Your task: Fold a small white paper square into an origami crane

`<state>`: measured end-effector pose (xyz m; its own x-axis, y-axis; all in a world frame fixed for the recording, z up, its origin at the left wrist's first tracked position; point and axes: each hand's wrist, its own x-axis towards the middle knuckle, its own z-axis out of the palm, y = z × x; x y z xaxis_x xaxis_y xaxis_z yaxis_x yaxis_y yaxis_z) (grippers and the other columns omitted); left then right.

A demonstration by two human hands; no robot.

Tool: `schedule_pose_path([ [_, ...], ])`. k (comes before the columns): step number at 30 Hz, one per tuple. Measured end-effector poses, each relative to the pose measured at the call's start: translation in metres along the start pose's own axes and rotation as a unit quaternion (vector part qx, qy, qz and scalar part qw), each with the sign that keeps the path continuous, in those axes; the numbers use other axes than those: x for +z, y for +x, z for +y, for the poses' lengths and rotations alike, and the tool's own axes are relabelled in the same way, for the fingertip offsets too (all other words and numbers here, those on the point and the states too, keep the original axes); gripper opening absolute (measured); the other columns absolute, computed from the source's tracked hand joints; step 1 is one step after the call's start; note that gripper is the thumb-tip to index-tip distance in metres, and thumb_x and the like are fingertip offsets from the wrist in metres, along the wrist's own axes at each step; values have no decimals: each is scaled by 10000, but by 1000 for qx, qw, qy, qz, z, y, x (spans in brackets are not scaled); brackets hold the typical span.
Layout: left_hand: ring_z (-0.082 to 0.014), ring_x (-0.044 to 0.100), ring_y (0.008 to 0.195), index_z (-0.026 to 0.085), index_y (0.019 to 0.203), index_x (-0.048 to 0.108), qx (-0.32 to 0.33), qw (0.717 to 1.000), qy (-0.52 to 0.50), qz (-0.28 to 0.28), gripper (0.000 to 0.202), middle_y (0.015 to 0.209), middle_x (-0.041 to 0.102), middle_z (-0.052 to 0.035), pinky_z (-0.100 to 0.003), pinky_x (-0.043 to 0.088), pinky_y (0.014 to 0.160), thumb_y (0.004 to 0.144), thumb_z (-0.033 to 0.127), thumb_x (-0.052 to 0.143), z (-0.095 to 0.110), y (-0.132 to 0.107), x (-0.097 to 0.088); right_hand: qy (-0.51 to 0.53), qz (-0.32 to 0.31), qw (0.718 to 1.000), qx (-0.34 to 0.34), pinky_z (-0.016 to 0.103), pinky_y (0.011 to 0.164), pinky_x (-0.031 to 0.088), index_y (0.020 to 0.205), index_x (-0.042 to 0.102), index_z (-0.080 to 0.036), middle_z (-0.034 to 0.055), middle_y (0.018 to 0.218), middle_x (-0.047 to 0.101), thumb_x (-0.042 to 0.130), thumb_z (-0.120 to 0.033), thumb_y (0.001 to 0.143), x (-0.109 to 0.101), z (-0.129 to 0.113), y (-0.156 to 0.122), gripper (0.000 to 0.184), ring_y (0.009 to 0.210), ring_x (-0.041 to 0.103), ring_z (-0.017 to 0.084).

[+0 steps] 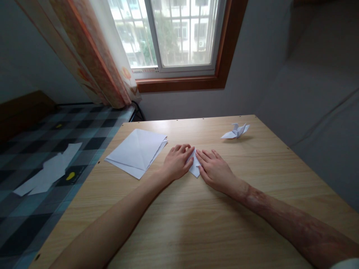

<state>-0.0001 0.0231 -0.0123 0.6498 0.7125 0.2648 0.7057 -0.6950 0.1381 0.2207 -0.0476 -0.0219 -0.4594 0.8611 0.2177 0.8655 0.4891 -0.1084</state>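
A small piece of folded white paper lies on the wooden table between my two hands, its lower end a point. My left hand covers its left side, with the thumb and index finger on the paper and the other fingers curled. From the right, my right hand rests on the paper with fingers stretched out nearly flat, its fingertips on the right edge. Much of the folded paper is hidden under the fingers.
Square white paper sheets lie stacked at the table's left. A folded paper crane stands at the back right. White paper scraps lie on the checked bed beside the wooden table. A window and curtain are behind.
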Motion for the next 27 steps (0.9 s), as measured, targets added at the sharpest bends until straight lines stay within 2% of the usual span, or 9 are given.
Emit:
schedule_pose_path([
  [4,-330,579,1357,234,1549,605,-6,1000,-3,-1,475,1498,644,-128,-523,478,1199,1107,383,515,1,0,0,3,-2,1000,-1,608,1354,296,1700,461,-88,168,1754,467,397,-296,1132,-2,0,0,608,1604,461,345],
  [9,-331,584,1345,262,1538,612,-1,1000,-20,14,471,1480,651,-123,-532,487,1187,1086,372,541,-1,0,2,10,0,1000,0,592,1360,292,1700,467,-103,156,1749,480,406,-306,1138,-3,0,0,601,1605,461,342],
  [14,-335,576,1345,265,1537,614,-3,1000,-19,6,474,1480,649,-121,-542,485,1182,1082,373,537,-2,1,1,14,-2,1000,-6,589,1361,289,1699,469,-106,155,1750,480,417,-306,1139,-4,3,0,596,1610,456,344],
  [18,-326,581,1335,290,1519,625,-8,1000,-16,4,459,1478,648,-100,-523,490,1177,1073,377,561,-3,1,1,17,-12,1000,-15,592,1355,302,1691,483,-114,126,1764,464,416,-279,1137,-7,5,-1,582,1617,449,345],
  [22,-328,584,1339,268,1515,629,-6,1000,-11,1,451,1481,650,-106,-523,494,1177,1088,393,554,-4,1,2,20,-17,1000,-16,601,1348,314,1695,486,-149,100,1770,452,412,-250,1134,-9,6,-3,575,1624,447,334],
  [27,-316,610,1319,245,1444,671,-4,999,-27,25,401,1440,681,-110,-513,515,1171,1079,391,590,-3,0,0,18,-12,1000,-17,601,1352,307,1704,479,-175,101,1765,459,419,-245,1131,-8,5,-3,581,1630,443,331],
])
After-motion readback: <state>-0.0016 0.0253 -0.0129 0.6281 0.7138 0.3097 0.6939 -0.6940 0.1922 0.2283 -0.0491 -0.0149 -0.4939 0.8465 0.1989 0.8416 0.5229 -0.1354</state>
